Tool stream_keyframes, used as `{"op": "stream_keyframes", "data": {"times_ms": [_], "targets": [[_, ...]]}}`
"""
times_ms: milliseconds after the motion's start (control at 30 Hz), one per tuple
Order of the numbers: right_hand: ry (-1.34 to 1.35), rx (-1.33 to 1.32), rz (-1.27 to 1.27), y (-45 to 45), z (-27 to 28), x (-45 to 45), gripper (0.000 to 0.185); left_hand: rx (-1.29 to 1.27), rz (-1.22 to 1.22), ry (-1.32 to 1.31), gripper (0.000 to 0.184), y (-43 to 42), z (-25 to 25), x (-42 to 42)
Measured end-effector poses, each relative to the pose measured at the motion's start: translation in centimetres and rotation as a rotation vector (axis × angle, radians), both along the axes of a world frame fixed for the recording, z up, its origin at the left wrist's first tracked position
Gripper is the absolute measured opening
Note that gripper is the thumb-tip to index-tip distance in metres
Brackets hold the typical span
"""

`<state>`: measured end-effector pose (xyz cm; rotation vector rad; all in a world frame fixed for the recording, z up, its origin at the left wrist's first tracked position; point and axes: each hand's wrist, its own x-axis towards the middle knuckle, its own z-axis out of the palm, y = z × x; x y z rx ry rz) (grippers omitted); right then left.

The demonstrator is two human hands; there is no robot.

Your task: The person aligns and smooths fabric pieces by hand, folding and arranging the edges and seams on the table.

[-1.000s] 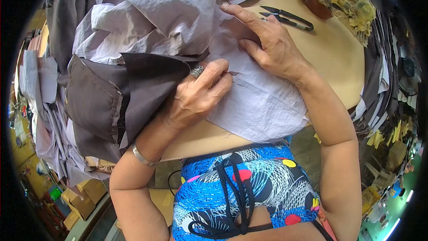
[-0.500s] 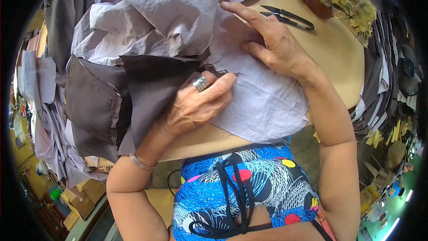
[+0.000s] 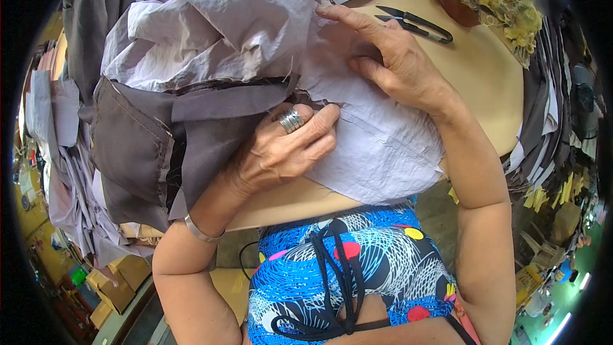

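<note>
My left hand [image 3: 284, 144], with a wide silver ring, has its fingers closed on the edge of dark brown fabric [image 3: 220, 115]. That edge lies at a seam on a pale lilac-grey cloth [image 3: 383, 147]. My right hand [image 3: 405, 64] rests on the pale cloth farther up. Its index finger is stretched out along the cloth's upper edge, and the thumb stands apart from it. Beside this hand lie black thread snips [image 3: 421, 25], untouched. More of the pale cloth [image 3: 239, 6] is bunched up above the brown fabric.
The tan tabletop [image 3: 495, 89] shows at the right and along the front edge. A brown container topped with a ragged yellowish bundle [image 3: 488, 0] stands at the back right. Stacks of cloth pieces [image 3: 549, 115] hang on the right, others [image 3: 64, 160] on the left. Cardboard boxes [image 3: 115, 281] sit lower left.
The dark brown flap over my left wrist has shifted slightly and catches more light. Both hands stay nearly where they were.
</note>
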<state>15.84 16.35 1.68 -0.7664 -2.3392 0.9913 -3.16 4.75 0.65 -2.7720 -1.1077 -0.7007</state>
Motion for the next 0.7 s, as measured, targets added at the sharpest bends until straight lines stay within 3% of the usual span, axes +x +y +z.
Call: {"op": "stream_keyframes", "data": {"times_ms": [33, 133, 200, 333, 433, 700], "targets": [[-0.054, -0.095, -0.005, -0.1, 0.3, 0.1, 0.069, 0.018, 0.012, 0.005, 0.013, -0.1, -0.1, 0.0], [0.002, 0.013, 0.004, 0.3, -0.5, 0.1, 0.069, 0.071, 0.039, 0.034, 0.012, -0.2, -0.5, 0.1], [0.003, -0.048, 0.006, 0.2, -0.1, 0.2, 0.069, 0.103, 0.048, 0.074, 0.011, -0.3, -0.4, 0.2], [0.039, -0.014, 0.020, 0.3, -0.6, 0.3, 0.069, -0.021, 0.064, 0.090, 0.019, -0.5, 0.4, 0.5], [-0.093, -0.030, -0.026, 0.2, 0.1, 0.4, 0.068, -0.029, 0.095, 0.118, 0.020, -0.6, 0.3, 0.9], [0.068, 0.141, 0.004, 0.9, -1.2, 0.4, 0.064, -0.012, 0.083, 0.169, 0.027, -0.6, 0.6, 1.2]]}}
